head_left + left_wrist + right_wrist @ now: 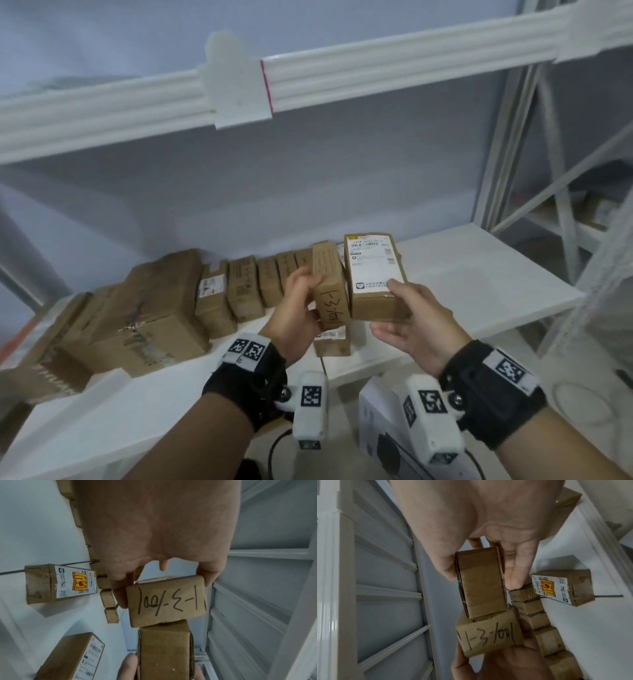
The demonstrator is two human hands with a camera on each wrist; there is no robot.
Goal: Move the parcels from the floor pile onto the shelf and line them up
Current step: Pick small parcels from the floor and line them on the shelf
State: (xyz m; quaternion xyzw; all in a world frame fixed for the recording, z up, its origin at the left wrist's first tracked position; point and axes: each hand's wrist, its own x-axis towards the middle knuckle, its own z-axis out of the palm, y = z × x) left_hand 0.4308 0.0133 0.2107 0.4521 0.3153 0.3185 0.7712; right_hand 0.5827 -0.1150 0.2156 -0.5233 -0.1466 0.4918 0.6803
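The left hand (296, 308) grips a narrow brown parcel (330, 284) with "1-3-1001" inked on its near end, thumb on one side and fingers curled round the other. Touching it at 3 o'clock, the right hand (414, 318) pinches a second parcel (375, 277), thumb on the white shipping label and fingers beneath (both boxes held above the white shelf (479, 274), side by side). Under them a small labelled box (331, 341) lies flat at the shelf's front edge, perhaps just overhanging it, though the hands hide much of it. From 9 to 10 o'clock a row of parcels (245, 287) stands along the back, ending in a larger carton (154, 308).
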